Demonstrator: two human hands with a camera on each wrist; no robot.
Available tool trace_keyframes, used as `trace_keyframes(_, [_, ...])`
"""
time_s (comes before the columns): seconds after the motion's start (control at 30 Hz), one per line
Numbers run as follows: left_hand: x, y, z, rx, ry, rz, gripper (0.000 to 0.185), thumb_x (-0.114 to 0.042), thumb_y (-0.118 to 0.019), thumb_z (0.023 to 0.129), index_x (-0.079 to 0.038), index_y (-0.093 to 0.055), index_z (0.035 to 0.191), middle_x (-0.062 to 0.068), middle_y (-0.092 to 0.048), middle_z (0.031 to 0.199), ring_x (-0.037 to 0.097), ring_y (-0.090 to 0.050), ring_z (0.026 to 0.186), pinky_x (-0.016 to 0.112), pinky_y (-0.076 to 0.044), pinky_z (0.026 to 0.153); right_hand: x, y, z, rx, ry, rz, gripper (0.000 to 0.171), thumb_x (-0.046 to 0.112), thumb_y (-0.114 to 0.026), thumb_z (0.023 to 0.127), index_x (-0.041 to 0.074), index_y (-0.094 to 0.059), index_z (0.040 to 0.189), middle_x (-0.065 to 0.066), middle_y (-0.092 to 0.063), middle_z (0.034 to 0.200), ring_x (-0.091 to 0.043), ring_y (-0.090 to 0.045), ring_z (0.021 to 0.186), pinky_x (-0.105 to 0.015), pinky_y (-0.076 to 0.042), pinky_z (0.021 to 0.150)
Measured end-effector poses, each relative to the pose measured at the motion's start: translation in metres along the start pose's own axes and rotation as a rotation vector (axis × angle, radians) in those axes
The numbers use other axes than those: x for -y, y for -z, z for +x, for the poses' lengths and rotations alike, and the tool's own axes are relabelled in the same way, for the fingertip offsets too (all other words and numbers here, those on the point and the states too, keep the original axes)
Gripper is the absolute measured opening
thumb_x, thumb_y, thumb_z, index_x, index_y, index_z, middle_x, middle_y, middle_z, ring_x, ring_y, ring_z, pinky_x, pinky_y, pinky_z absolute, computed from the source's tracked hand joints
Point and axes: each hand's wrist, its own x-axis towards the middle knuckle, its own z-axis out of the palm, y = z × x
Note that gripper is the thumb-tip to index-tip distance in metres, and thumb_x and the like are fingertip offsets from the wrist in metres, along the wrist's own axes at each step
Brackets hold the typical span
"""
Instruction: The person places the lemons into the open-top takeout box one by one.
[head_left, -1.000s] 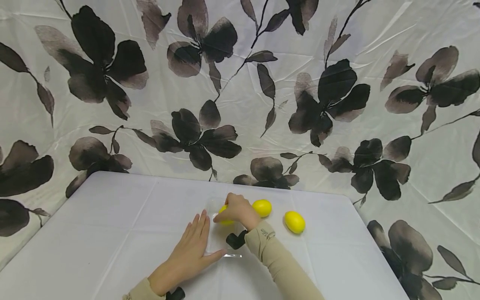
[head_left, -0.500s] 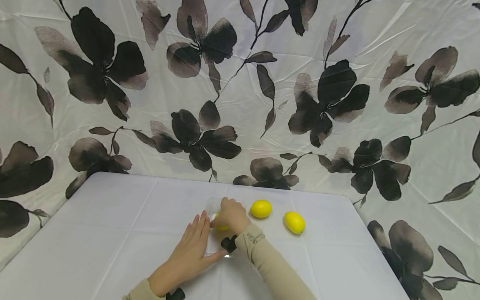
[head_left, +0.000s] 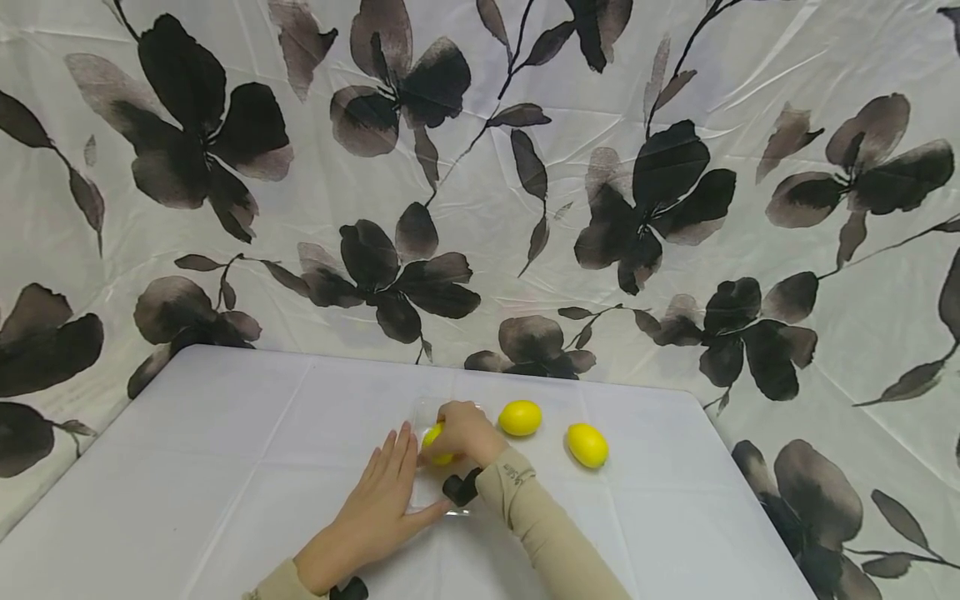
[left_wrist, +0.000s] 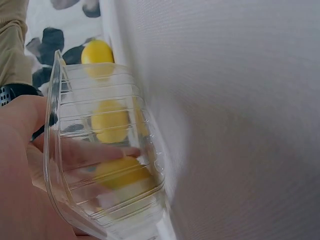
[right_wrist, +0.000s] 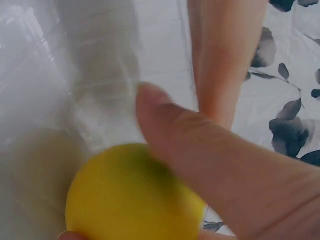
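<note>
Right hand (head_left: 467, 433) grips a yellow lemon (head_left: 435, 440) inside a clear plastic tray (head_left: 422, 492) on the white bench (head_left: 225, 467), thumb pressed across the lemon's top in the right wrist view. Left hand (head_left: 382, 496) lies flat with straight fingers against the tray's left side, thumb under its near edge. Two more lemons sit on the bench right of the tray, one just beside it (head_left: 520, 417), the other further right (head_left: 587, 445); flower-print cloth (head_left: 480, 183) hangs behind.

A yellow lemon (head_left: 436, 444) sits gripped inside a clear plastic tray (head_left: 426, 497). The ribbed tray rests on the white table.
</note>
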Motion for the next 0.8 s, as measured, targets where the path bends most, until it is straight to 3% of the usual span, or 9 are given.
trace_keyframes(0.23, [0.0011,-0.0008,-0.0008,-0.011,-0.009,0.015,0.104,-0.066,-0.053,0.092,0.014,-0.023,0.15,0.027,-0.009,0.161,0.043,-0.009,0.148,0.057,-0.014,0.119,0.0013,0.0007,0.0032,-0.036,-0.006,-0.025,0.057,0.021,-0.094,0.063,0.002,-0.065,0.109,-0.009,-0.066,0.094,-0.02,-0.06,0.079,-0.032,-0.055,0.077])
trace_keyframes(0.5, [0.001,-0.0015,-0.001,-0.024,-0.01,0.018,0.103,-0.065,-0.055,0.091,0.014,-0.023,0.15,0.027,-0.01,0.161,0.043,-0.01,0.149,0.057,-0.015,0.119,0.0018,0.0013,0.0018,-0.149,0.042,-0.011,0.067,0.019,-0.097,0.057,0.002,-0.058,0.108,-0.014,-0.067,0.097,-0.025,-0.064,0.082,-0.036,-0.056,0.078])
trace_keyframes(0.8, [0.0008,-0.0013,0.0001,-0.003,0.001,0.009,0.105,-0.069,-0.053,0.091,0.013,-0.024,0.15,0.027,-0.009,0.162,0.043,-0.009,0.149,0.058,-0.014,0.119,0.0022,0.0045,-0.0023,-0.14,0.007,-0.006,0.064,0.021,-0.095,0.063,0.001,-0.06,0.112,-0.016,-0.068,0.102,-0.026,-0.065,0.084,-0.038,-0.057,0.082])
